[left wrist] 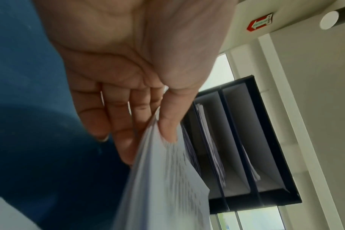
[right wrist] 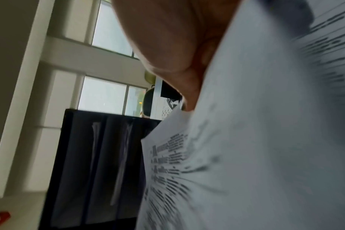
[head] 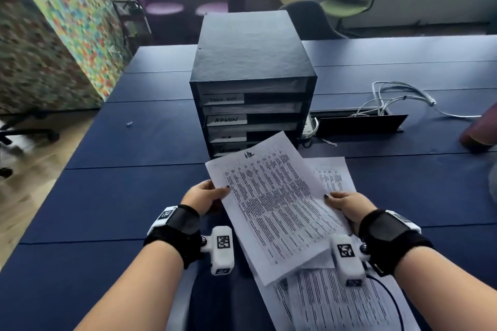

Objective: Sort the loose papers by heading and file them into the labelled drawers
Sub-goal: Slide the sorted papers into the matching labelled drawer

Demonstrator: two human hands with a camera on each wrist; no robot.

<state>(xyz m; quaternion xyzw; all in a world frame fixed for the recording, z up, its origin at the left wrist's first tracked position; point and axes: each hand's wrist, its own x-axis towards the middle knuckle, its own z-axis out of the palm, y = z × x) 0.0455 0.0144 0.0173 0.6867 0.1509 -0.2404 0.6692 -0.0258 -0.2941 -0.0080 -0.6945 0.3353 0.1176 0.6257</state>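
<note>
Printed sheet (head: 271,204), handwritten heading at its top edge, held tilted above the blue table (head: 107,196), just in front of the drawer unit (head: 252,83). Left hand (head: 205,196) pinches its 9 o'clock edge, thumb on top, fingers (left wrist: 126,124) underneath. Right hand (head: 347,205) pinches the 3 o'clock edge, thumb on top. More loose papers (head: 336,301) lie beneath, toward 5 o'clock. Drawer unit at 12 o'clock carries white labels; one reads ADMIN (head: 226,120). White cables (head: 398,97) lie at 2 o'clock.
</note>
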